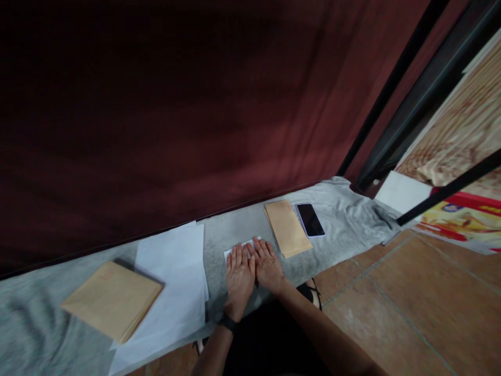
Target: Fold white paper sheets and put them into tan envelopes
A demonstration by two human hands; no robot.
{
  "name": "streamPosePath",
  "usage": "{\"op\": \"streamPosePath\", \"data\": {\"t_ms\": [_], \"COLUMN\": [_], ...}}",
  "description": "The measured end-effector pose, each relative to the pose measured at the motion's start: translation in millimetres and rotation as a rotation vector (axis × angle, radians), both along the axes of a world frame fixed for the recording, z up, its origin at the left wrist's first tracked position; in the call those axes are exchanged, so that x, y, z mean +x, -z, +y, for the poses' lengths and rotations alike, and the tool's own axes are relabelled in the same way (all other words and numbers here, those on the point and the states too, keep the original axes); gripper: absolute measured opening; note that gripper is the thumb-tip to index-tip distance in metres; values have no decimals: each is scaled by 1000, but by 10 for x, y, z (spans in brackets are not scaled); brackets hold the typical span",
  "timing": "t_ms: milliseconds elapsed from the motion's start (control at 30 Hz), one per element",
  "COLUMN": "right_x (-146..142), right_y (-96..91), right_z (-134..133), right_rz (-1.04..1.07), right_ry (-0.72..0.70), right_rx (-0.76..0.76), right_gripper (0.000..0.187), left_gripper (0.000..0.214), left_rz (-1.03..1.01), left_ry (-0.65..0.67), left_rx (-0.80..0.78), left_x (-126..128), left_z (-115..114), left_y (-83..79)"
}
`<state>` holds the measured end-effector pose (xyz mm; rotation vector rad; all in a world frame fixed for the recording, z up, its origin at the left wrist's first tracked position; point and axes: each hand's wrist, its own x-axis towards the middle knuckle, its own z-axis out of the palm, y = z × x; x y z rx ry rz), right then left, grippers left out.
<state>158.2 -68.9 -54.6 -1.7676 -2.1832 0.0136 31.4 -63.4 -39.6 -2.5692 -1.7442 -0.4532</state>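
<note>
Both palms lie flat, side by side, on a small piece of folded white paper [227,253] on the cloth-covered bench. My left hand [239,274] has its fingers stretched out over the left part of the paper. My right hand [266,263] presses on the right part, its fingers extended and its thumb side against the left hand. Most of the paper is hidden under the hands; only its upper edge shows. Just right of my right hand lies a small stack of brown envelopes [288,228].
A phone [310,220] lies beyond the brown envelopes. Large white sheets [176,282] and a thicker stack of brown envelopes [112,298] are at left. Grey cloth [344,219] covers the narrow bench, against a dark red curtain [219,115]. Black poles [391,89] stand at right.
</note>
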Motion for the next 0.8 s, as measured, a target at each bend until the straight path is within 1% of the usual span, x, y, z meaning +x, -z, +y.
{"op": "streamPosePath", "data": {"t_ms": [133, 267, 400, 500, 633, 700, 800], "right_x": [-24, -49, -36, -18, -51, -98, -157], "right_y": [-30, 0, 93, 147, 143, 110, 53], "right_z": [12, 22, 24, 23, -5, -46, -138], "right_rz": [1, 34, 73, 86, 104, 115, 111], "right_ry": [21, 104, 210, 256, 298, 259, 80], "right_rx": [-7, 26, 91, 126, 159, 174, 163], "right_gripper": [52, 53, 55, 55, 55, 55, 51], "left_gripper": [57, 61, 63, 64, 65, 65, 63], "left_rz": [11, 0, -26, -22, -8, 10, 46], "left_ry": [-105, -164, -206, -219, -235, -245, -244], "left_rx": [31, 70, 123, 120, 107, 90, 50], "left_x": [-70, -174, -228, -229, -211, -207, -211], "left_z": [22, -2, -11, -15, -22, -23, -21], "left_y": [110, 180, 205, 211, 203, 194, 181]}}
